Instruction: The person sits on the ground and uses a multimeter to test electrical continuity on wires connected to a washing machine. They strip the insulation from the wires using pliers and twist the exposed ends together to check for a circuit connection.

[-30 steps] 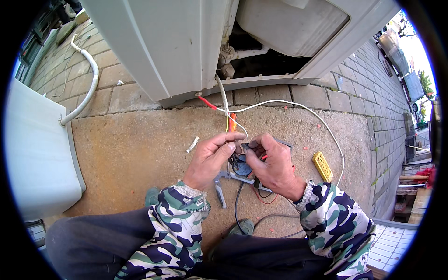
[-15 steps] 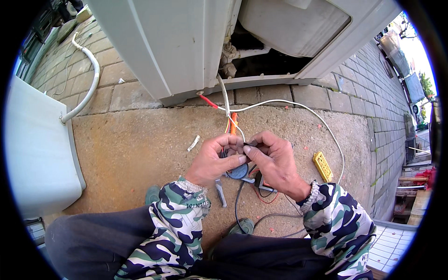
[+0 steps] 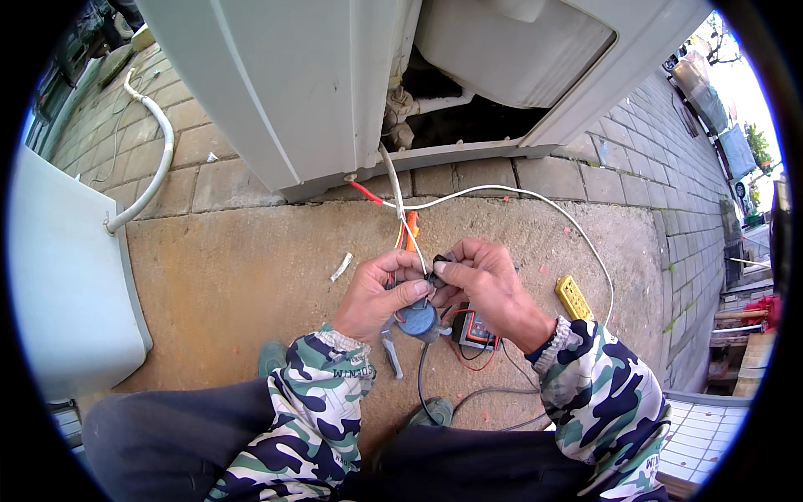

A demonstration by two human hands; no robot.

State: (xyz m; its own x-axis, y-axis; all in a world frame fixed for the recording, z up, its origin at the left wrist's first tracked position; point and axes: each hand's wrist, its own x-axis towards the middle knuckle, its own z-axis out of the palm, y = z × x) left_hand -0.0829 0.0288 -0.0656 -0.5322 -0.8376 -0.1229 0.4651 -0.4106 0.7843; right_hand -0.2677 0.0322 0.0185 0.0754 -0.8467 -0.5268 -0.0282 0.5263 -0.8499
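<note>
My left hand (image 3: 381, 294) and my right hand (image 3: 485, 287) meet over the concrete slab, fingertips pinched together on thin wires (image 3: 404, 224) that run up to the open base of a large white appliance (image 3: 335, 92). A small black piece shows at my right fingertips, against the wires. A round blue part (image 3: 416, 320) lies just under my left fingers. Beneath my right hand sits a small meter (image 3: 473, 332) with red and black leads. Both sleeves are camouflage.
A white cable (image 3: 535, 201) loops over the slab to the right. A yellow tool (image 3: 574, 297) lies right of my right hand, and grey pliers (image 3: 390, 351) below my left. A white panel (image 3: 67, 284) stands at left, with a white hose (image 3: 150, 176) on the bricks.
My hands have drawn closer together and shifted slightly up, fingertips now pinching the wires at one spot. The meter under my right hand shows more.
</note>
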